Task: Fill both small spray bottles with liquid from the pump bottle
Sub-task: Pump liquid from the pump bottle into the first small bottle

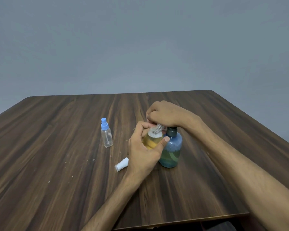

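Over the pump bottle (171,147), right hand (165,114) curled — pump head hidden, grip unclear, left hand (143,152) gripping open spray bottle (153,139).

Bare forearms, apparently sleeveless; hands (157,129) ringless.

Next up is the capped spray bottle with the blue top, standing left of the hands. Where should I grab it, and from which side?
Grip the blue-capped spray bottle round its clear cylindrical body, below the cap. It stands upright and alone on the table, so a sideways grasp from the near right looks easiest. That leaves the blue top free to unscrew. The left hand is busy holding the other bottle.
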`<state>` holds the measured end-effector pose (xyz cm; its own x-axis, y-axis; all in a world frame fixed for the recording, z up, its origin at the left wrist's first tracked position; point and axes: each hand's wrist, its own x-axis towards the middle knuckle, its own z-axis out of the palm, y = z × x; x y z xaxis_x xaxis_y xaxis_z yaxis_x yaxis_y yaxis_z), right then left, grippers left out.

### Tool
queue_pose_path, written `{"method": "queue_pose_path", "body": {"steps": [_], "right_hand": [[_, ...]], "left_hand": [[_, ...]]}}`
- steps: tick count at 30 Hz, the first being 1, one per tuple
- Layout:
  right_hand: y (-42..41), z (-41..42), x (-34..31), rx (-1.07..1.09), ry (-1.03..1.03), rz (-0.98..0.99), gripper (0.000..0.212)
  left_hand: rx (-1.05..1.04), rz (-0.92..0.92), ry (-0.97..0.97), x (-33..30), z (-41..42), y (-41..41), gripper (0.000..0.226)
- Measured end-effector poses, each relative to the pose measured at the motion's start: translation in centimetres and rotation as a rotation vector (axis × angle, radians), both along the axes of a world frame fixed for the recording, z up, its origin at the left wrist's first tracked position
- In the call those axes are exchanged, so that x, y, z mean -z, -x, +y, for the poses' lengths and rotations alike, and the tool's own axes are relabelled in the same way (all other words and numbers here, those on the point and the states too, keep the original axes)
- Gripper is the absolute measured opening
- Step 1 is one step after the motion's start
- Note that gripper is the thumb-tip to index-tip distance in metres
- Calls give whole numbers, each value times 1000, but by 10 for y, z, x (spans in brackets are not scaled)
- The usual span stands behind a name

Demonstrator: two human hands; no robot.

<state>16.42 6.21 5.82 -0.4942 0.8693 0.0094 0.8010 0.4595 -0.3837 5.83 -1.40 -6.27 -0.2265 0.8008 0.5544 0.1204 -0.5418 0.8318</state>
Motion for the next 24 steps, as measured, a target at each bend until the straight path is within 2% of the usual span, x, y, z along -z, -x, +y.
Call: {"method": "queue_pose_path", "body": {"steps": [24], "right_hand": [[0,-2,-3,3,-11,-5,31]], "left_hand": [[-2,8,1,2,1,0,38]]}}
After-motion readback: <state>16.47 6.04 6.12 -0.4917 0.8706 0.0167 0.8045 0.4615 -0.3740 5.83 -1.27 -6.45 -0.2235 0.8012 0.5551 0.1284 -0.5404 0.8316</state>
